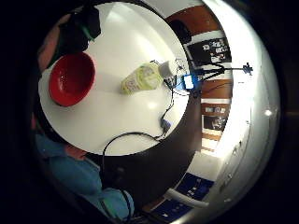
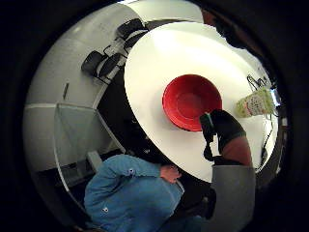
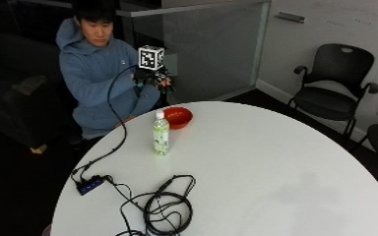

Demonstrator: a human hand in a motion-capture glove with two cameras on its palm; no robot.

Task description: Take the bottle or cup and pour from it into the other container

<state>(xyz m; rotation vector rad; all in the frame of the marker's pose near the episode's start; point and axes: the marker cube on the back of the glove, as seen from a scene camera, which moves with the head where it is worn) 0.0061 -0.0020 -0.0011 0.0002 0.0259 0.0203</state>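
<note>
A clear bottle [image 3: 161, 133] with a green label and white cap stands upright on the round white table [image 3: 274, 162]. Just behind it, near the table's far edge, sits a red bowl [image 3: 178, 117], which looks empty. My gloved right hand [image 3: 156, 78] is raised in the air above and behind the bowl, holding nothing, well apart from both. The little finger side palm view looks down on the bottle [image 1: 140, 79] and the bowl [image 1: 72, 78]. In the thumb side palm view a gloved digit [image 2: 224, 128] shows in front of the bowl [image 2: 190, 101], with the bottle [image 2: 255, 102] beyond.
A coiled black cable [image 3: 166, 206] and a small black hub [image 3: 89, 185] lie on the table's near left part. Black chairs [image 3: 336, 83] stand at the right, and a glass partition [image 3: 202, 49] rises behind the seated person.
</note>
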